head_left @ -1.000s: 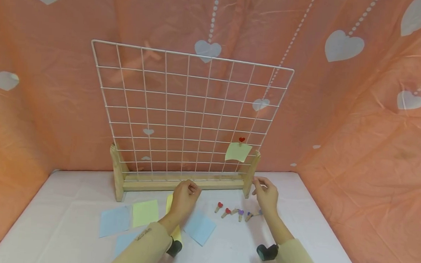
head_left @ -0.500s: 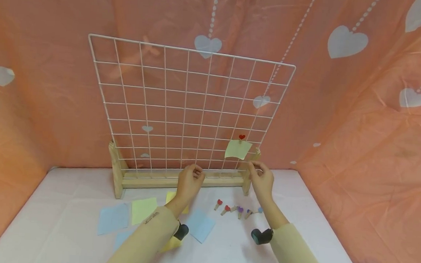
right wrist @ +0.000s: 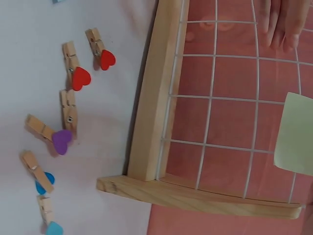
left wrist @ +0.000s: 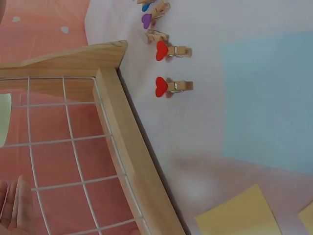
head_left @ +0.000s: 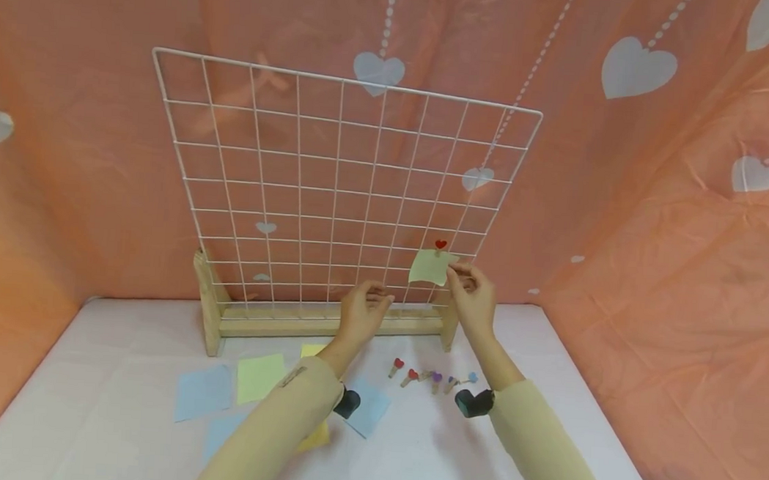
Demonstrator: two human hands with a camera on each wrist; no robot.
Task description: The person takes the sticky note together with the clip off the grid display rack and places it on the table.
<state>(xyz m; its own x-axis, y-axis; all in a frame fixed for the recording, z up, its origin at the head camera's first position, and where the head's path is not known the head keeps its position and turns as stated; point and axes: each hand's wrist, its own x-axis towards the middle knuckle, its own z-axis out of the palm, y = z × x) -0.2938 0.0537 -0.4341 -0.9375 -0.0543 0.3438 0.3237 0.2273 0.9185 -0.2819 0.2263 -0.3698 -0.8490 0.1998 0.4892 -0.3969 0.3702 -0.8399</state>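
Observation:
A pale green sticky note (head_left: pixel 430 266) hangs on the lower right of the white wire grid (head_left: pixel 320 157), under a red heart clip (head_left: pixel 441 244). My right hand (head_left: pixel 475 300) is raised at the note's right side. Its thumb and fingertips overlap the note's right edge in the head view; whether they pinch it I cannot tell. Lower and further left, my left hand (head_left: pixel 362 310) hovers before the bottom of the grid. Its fingers (left wrist: pixel 22 208) are loosely extended with nothing between them. Only the ends of the right hand's fingers enter the right wrist view's edge.
Several small wooden clothespins with red, purple and blue hearts (right wrist: pixel 61 142) lie on the white table (head_left: pixel 404 454). Blue (head_left: pixel 205 393), green (head_left: pixel 261 377) and yellow (left wrist: pixel 240 213) notes lie left of them. A wooden stand (head_left: pixel 208 306) supports the grid.
Both hands have risen toward the grid. The right hand has moved up and slightly left to the hanging note's edge; the left has moved up and right. The note still hangs from its clip.

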